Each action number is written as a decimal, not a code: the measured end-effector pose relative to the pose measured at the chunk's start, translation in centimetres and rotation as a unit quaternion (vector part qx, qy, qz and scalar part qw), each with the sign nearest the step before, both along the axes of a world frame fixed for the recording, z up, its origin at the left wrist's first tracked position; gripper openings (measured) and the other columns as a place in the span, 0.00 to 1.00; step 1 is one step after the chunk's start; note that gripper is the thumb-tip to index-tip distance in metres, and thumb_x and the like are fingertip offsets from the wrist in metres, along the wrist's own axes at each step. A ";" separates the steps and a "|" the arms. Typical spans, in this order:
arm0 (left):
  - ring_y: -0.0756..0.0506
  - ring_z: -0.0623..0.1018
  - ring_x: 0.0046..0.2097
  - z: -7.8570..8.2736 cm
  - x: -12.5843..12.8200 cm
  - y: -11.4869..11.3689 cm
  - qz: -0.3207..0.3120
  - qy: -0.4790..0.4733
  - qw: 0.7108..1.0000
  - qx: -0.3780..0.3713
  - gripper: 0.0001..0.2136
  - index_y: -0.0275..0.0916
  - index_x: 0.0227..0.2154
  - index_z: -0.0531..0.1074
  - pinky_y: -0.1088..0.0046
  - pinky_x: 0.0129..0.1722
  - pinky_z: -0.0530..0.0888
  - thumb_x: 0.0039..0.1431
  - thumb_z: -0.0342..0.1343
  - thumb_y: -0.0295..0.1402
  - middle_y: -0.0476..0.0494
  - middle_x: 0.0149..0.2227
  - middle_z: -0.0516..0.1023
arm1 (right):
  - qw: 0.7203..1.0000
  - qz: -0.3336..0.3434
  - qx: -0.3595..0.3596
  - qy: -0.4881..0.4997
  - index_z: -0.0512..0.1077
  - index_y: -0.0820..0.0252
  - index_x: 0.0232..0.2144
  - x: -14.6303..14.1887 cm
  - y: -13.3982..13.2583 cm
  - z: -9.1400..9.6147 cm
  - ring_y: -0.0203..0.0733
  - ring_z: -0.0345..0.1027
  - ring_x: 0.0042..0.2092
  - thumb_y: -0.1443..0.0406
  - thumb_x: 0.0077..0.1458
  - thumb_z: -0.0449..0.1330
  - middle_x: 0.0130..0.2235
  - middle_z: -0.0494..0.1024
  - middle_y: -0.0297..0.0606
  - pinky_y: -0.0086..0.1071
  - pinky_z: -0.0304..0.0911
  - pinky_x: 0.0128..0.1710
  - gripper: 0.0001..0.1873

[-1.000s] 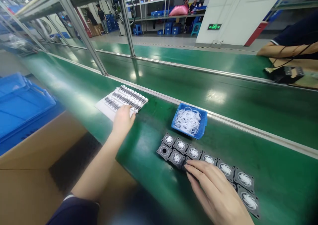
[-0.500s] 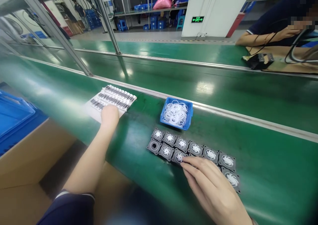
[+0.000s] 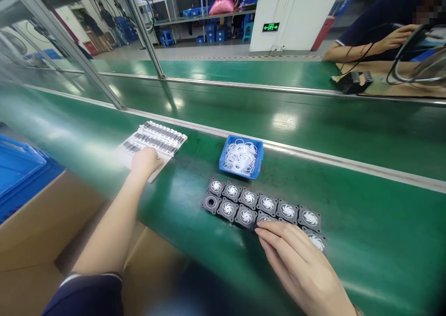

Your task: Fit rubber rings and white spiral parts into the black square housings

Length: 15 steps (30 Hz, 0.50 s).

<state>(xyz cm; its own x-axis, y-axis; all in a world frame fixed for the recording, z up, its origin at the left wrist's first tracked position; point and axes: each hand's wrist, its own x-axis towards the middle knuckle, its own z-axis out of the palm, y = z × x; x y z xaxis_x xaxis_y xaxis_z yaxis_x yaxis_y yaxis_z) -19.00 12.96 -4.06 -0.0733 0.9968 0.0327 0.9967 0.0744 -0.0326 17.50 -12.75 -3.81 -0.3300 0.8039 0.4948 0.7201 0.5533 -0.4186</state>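
Pale glare pools across the bright green worktop (image 3: 223, 104); the exit sign (image 3: 271, 27) glows; left and bottom edges stretch and blur.

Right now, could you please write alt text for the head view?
The right hand is at two rows of black square parts on a green surface; the left hand is over a striped sheet, and a blue bin holds white rings.

short navy sleeve (image 3: 88, 297), white-edged

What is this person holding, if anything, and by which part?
The right grip apparently touches a black plate at its near left edge; whether it holds on cannot be told. The left grip is over the white sheet, any hold there hidden.
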 end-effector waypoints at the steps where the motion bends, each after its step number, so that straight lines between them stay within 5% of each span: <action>1: 0.31 0.78 0.41 0.2 -0.3 -0.4 -0.003 -0.024 1.000 0.012 0.09 0.32 0.28 0.74 0.60 0.41 0.72 0.48 0.59 0.34 0.29 0.35 0.78 | 1.000 -0.003 0.004 0.000 0.71 0.61 0.49 0.2 -0.1 0.0 0.46 0.70 0.49 0.75 0.59 0.57 0.48 0.76 0.46 0.43 0.66 0.49 0.16; 6: 0.40 0.78 0.44 0.5 1.4 -5.9 -0.065 -0.207 0.974 0.070 0.12 0.36 0.40 0.71 0.65 0.46 0.74 0.58 0.52 0.38 0.36 0.42 0.78 | 1.000 -0.018 0.019 -0.008 0.71 0.63 0.50 1.0 -0.2 0.0 0.45 0.69 0.50 0.75 0.59 0.58 0.48 0.76 0.45 0.41 0.64 0.51 0.16; 10: 0.45 0.79 0.42 -0.2 6.0 -11.7 -0.216 -0.381 0.899 0.006 0.09 0.39 0.36 0.72 0.71 0.45 0.76 0.61 0.53 0.39 0.42 0.40 0.79 | 1.000 -0.018 0.009 -0.003 0.71 0.63 0.50 1.2 -0.2 0.3 0.45 0.69 0.49 0.76 0.59 0.58 0.47 0.75 0.46 0.41 0.64 0.50 0.17; 13: 0.46 0.78 0.42 -1.0 8.7 -13.7 -0.284 -0.451 0.846 -0.025 0.05 0.40 0.35 0.73 0.70 0.45 0.74 0.61 0.56 0.34 0.43 0.39 0.79 | 1.000 -0.018 0.013 0.003 0.71 0.63 0.49 1.2 -0.2 0.5 0.45 0.69 0.49 0.76 0.58 0.59 0.48 0.75 0.46 0.41 0.64 0.50 0.16; 15: 0.46 0.78 0.42 -1.5 9.5 -13.8 -0.292 -0.464 0.836 -0.018 0.04 0.40 0.37 0.74 0.70 0.45 0.74 0.61 0.56 0.32 0.43 0.39 0.79 | 1.000 -0.019 0.017 0.007 0.71 0.63 0.49 1.3 -0.3 0.5 0.44 0.69 0.49 0.76 0.58 0.59 0.47 0.76 0.46 0.41 0.65 0.50 0.16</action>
